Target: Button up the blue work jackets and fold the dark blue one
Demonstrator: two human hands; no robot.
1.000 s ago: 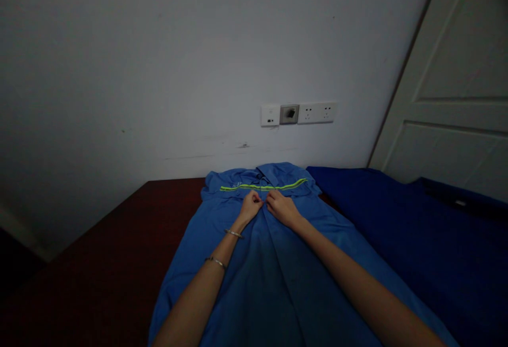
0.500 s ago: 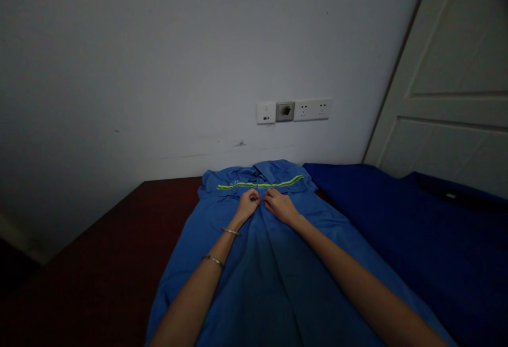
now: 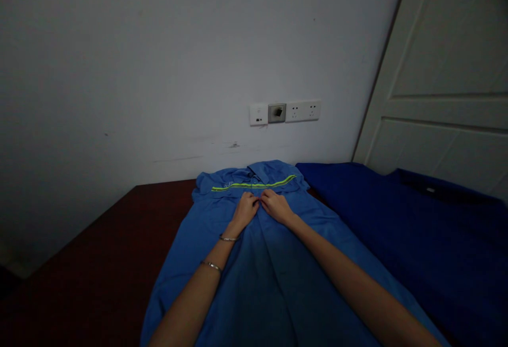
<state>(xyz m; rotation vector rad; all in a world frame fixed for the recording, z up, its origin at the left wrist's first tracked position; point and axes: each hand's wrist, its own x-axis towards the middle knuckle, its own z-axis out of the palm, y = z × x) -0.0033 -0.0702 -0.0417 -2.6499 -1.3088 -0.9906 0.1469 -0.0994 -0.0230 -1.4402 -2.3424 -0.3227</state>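
Observation:
A blue work shirt [image 3: 210, 230] with a yellow-green reflective stripe [image 3: 273, 183] across its chest lies spread out, collar toward the wall. My left hand [image 3: 246, 208] is closed, its fingers pinching the shirt's front edge just below the stripe. Right beside it, my right hand [image 3: 275, 205] pinches the same front opening, fingertips nearly touching those of the left. Whatever small part sits between the fingertips, perhaps a button, is hidden. Below the hands the two front edges run down toward me, one lying over the other. Two bracelets [image 3: 229, 238] circle my left wrist and forearm.
The shirt rests on a dark red-brown surface [image 3: 130, 241] against a pale wall [image 3: 159, 72]. A darker blue garment [image 3: 381, 215] lies to the right. Wall sockets [image 3: 304, 111] are above the shirt, and a panelled white door [image 3: 448, 72] stands at the right.
My left hand has turned and moved slightly toward the right hand, so their fingertips now come together at the shirt front. The whole view has shifted a little.

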